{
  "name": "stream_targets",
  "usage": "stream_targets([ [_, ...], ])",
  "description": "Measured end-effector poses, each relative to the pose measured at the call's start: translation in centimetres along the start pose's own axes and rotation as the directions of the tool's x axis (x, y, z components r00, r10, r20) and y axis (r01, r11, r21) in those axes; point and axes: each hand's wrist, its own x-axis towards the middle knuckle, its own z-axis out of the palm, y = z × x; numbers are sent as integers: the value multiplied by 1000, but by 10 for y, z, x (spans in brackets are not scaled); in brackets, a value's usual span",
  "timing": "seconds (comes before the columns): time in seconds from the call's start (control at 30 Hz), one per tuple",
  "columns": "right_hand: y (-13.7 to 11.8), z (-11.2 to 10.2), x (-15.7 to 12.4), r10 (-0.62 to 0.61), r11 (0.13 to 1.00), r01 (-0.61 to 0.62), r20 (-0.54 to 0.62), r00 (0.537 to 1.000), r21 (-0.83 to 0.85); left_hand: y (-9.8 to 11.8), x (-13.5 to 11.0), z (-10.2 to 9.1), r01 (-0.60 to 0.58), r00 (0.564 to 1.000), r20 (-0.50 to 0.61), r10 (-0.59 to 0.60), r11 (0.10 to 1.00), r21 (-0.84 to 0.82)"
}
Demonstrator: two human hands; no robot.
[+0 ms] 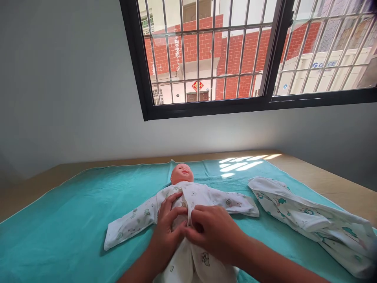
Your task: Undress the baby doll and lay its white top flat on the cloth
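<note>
Right up close, the lower half of the white baby garment (203, 193) runs toward me, and both hands are at its front: left hand (168, 223) with its fingers apart, lying across the chest panel, right hand (214, 228) curled with thumb and index near the front edge (can't tell if they're actually pinching fabric, the tips are too hidden). My guess is the step here is working the front closure, and the next move calls for keeping both edges flat and lined up while getting a solid grip. The garment looks soft and thin, with little printed animals and sleeves stretched out to either side, and it's on a doll (182, 173) lying face up on a teal cloth (85, 196). A second printed garment (306, 216) sits rumpled off to the right. Past that there's the wooden counter (332, 181), then a barred window (206, 111).
</note>
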Motion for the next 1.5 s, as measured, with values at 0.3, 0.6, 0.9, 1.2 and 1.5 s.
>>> stream_targets([
  [0.3,-30,9,-20,-152,840,225,182,971,-494,1,-1,-5,-27,997,66,31,998,-64],
  [0.6,-30,25,-29,-130,814,145,68,989,-563,-2,2,-14,-90,979,184,88,996,7],
  [0.9,-31,22,-26,-119,856,154,102,988,-494,2,3,-12,-66,979,198,58,997,31],
  [1.2,-20,17,-19,-157,914,177,85,984,-364,1,3,-14,-35,984,172,35,999,-7],
  [1.5,4,21,-26,-116,992,112,-83,990,-49,0,4,-15,28,989,146,-19,998,-56],
])
